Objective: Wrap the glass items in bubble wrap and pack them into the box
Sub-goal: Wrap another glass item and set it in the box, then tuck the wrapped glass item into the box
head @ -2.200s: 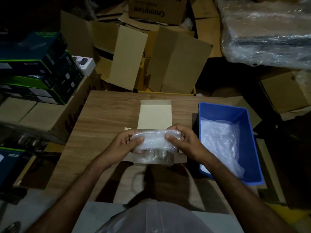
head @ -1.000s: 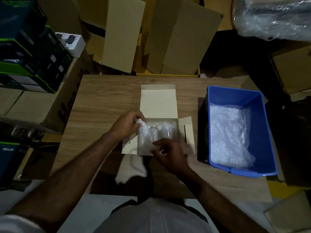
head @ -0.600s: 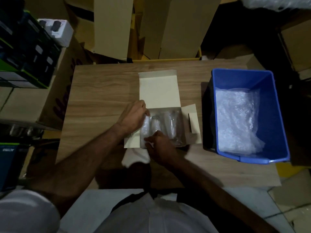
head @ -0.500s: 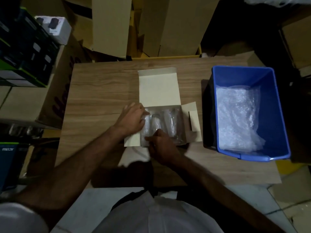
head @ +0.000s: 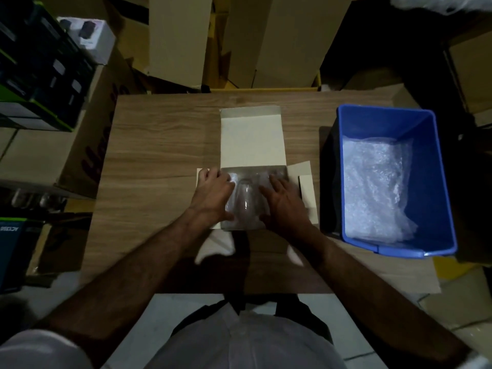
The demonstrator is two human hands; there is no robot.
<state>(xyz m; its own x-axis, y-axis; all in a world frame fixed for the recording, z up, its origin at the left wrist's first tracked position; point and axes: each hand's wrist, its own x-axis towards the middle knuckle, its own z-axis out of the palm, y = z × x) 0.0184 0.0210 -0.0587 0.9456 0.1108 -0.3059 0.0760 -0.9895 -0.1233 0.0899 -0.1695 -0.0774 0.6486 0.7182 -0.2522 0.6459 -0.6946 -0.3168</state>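
**Pressing wrapped glasses into box**

Pressing down, left hand [head: 213,194] and right hand [head: 283,202] lie flat with straight fingers on the wrapped glasses [head: 243,199], which sit inside the box [head: 253,139] on the table [head: 159,145]. Risk: hard push cracks glass or tears side flaps. Bin [head: 394,115] of bubble wrap [head: 372,187] just right; cartons [head: 290,41] behind, nothing blocking.

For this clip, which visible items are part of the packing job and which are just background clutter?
Part of the job:
left hand
right hand
bubble-wrapped clear glass items
open pale cardboard box
blue plastic bin holding spare bubble wrap

Just lying about:
upright brown cartons
dark green-edged boxes
small white box
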